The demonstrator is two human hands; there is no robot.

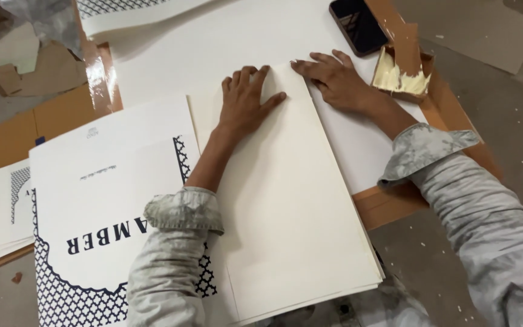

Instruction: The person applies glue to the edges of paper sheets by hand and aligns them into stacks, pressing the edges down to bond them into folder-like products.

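A brown cardboard work surface [7, 142] lies on a grey floor [503, 91], seen from above. On it sits a stack of big cream sheets [292, 212]. The stack's long side runs away from the person, leaning a little to the left at the far end. Both hands rest flat on its far end. The left hand [244, 100] lies open, fingers spread, on the top sheet. The right hand [334, 77] is open too, fingertips on the far corner. A printed sheet with a dark blue pattern [92, 200] lies just left. A dark phone [358, 25] and a torn box of pale paste [402, 74] sit near the right hand.
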